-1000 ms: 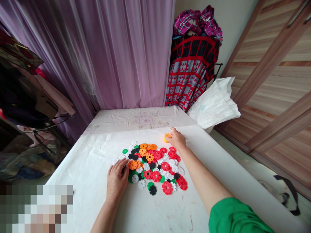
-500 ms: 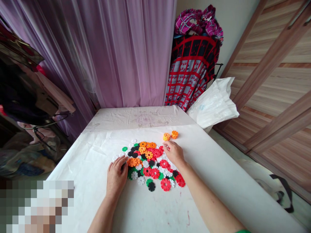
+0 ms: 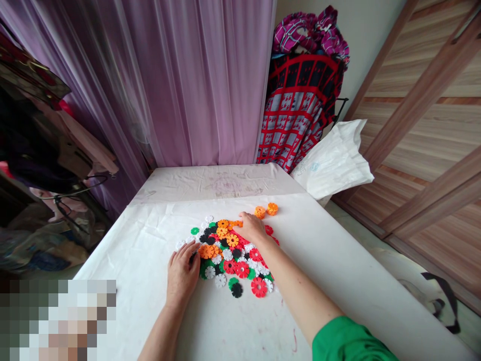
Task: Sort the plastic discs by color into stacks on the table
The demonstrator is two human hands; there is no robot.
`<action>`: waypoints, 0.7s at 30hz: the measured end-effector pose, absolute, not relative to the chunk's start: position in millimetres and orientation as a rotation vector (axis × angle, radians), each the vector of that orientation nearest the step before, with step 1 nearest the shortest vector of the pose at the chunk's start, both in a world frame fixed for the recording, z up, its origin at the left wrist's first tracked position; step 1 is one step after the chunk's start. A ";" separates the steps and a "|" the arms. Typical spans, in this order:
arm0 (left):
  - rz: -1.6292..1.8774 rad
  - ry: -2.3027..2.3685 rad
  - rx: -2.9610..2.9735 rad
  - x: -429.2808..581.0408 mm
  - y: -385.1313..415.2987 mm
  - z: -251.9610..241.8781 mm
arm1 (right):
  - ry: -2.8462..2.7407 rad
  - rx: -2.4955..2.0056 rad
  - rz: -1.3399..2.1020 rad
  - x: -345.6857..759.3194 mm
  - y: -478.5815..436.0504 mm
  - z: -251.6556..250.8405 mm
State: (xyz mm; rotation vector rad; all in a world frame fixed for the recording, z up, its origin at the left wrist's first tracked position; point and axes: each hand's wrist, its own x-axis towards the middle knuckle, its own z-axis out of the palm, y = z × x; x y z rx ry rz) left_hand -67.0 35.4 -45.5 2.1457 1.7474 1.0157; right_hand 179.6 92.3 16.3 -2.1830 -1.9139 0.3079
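Head view: from my remote seat I watch a left hand (image 3: pixel 182 276) and a right hand (image 3: pixel 252 228) over a heap of plastic snowflake discs (image 3: pixel 229 255).
Right grip: narrow, fingertips bunched at the heap's upper edge beside orange and red discs; I cannot tell whether it holds one.
Left grip: wide, fingers spread against the heap's left side, holding nothing that I can see.
Discs: red, orange, white, green and black, overlapping in one loose heap near the middle of the counter.
Set apart: a small orange stack (image 3: pixel 259 212) and a second orange stack (image 3: pixel 272 208) stand close together, just above the right hand.
Handling: I judge that, with the discs overlapping, a fingertip working from the heap's rim disturbs fewest neighbours, while the left hand's spread fingers steady that side.
Surface: a creased white sheet (image 3: pixel 338 265) covers the counter, with faint marks at lower centre.
Room: a sheer purple curtain (image 3: pixel 199 85) hangs at top centre; a red-and-black patterned cloth (image 3: pixel 298 113) sits upper right, under a magenta plaid bundle (image 3: pixel 310 32), with a white plastic bag (image 3: pixel 332 160) beside the counter. A wood-grain wardrobe door (image 3: pixel 424 135) fills the right. A green sleeve (image 3: pixel 349 341) covers the right upper arm.
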 end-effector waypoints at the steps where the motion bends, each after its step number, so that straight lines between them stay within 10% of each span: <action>1: 1.013 1.745 2.146 -66.9 35.1 -44.9 | -1.913 -2.196 0.297 178.1 92.5 16.3; 21: 0.957 1.763 2.134 -67.4 34.0 -44.2 | -1.827 -2.263 0.051 265.8 115.6 35.0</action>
